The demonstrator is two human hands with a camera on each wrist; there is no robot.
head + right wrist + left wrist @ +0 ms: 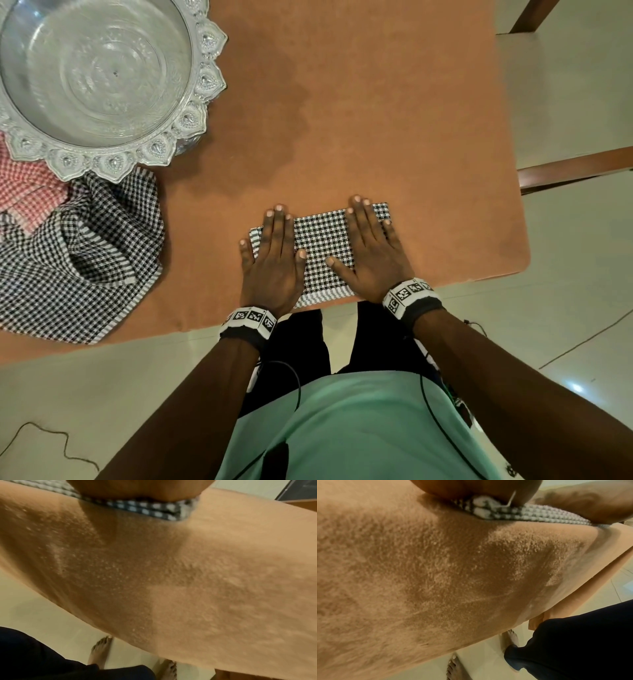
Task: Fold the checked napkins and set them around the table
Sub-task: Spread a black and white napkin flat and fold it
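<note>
A folded black-and-white checked napkin point(322, 246) lies flat near the table's front edge. My left hand point(272, 253) presses its left part with straight fingers. My right hand point(370, 246) lies flat on its right part, fingers straight too. In the left wrist view the napkin's stacked layers point(513, 514) show under my palm. The right wrist view shows the folded edge point(145, 510) beneath my right palm. An unfolded black-and-white checked napkin point(78, 260) lies crumpled at the left, with a red checked one point(27, 192) behind it.
A large ornate silver bowl point(202, 82) stands at the table's back left, resting partly on the loose napkins. The orange table cover point(359, 120) ends at a rounded corner on the right. Wooden chair parts point(575, 168) stand beyond it on the tiled floor.
</note>
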